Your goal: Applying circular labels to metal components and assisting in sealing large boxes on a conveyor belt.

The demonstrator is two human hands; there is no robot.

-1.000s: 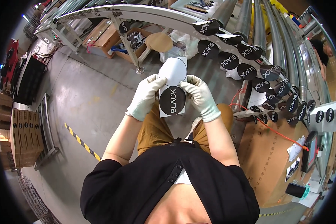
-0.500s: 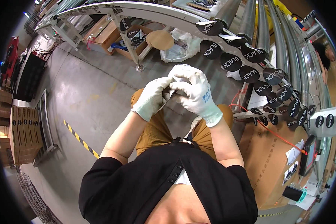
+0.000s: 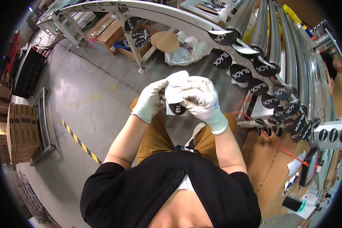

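Both my hands wear white gloves and meet in front of my chest. My left hand (image 3: 150,100) and my right hand (image 3: 201,99) pinch a small white backing sheet (image 3: 174,91) that carries a round black sticker (image 3: 177,108) at its lower edge. The sheet is folded and partly hidden by my fingers. A row of round black stickers (image 3: 262,85) hangs off the edge of a roller conveyor (image 3: 277,41) just to the right of my hands.
A metal conveyor frame (image 3: 140,11) curves across the top, with cardboard boxes (image 3: 110,32) and a white plastic bag (image 3: 186,51) beneath it. A stack of boxes (image 3: 19,133) stands at the left. A yellow-black floor stripe (image 3: 79,140) runs by my left knee. Another person (image 3: 332,68) stands far right.
A second ago I held the sheet flat with the black sticker facing me. My hands have since closed over it and bent the sheet, so the sticker is mostly covered.
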